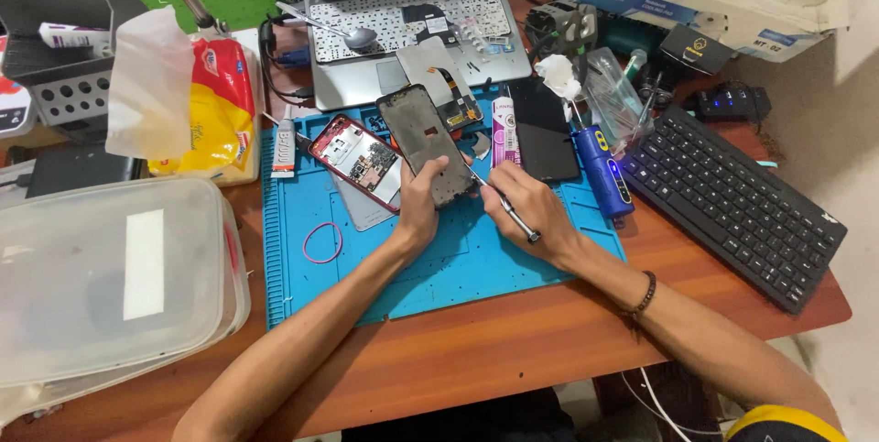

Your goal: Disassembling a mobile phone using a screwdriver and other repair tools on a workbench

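Left hand (419, 199): closed around the lower end of a dark phone frame (426, 141), thumb laid across its face, frame tilted up off the mat.
Right hand (531, 207): gripped a thin metal tool (509, 210) like a pen, tip pointed toward the frame's lower right edge, just beside the left thumb.
Phone frame: held above the middle of the blue work mat (458, 263), between both hands and the laptop.
Red phone body (357, 160): lay open on the mat, just left of the frame, insides facing up, touching a pale sheet beneath it.
Black screen panel (546, 135): flat on the mat's upper right, right of a pink-and-white tube (504, 130).
Blue electric screwdriver (605, 170): on the mat's right edge, near the right hand.
Pink rubber band (322, 242): loose on the mat, left of the left wrist.
Small glue tube (285, 146): at the mat's upper left corner.
Laptop (417, 39): behind the mat, a spoon (343, 32) and small parts on its keyboard.
Black keyboard (737, 199): at an angle on the wooden counter (513, 337), well right of the mat.
Clear plastic box (110, 277): lidded, on the counter's left side.
Red-and-yellow packet (218, 108): behind the box, a white bag draped beside it.
Wrist: a beaded bracelet (645, 295) on the right arm.
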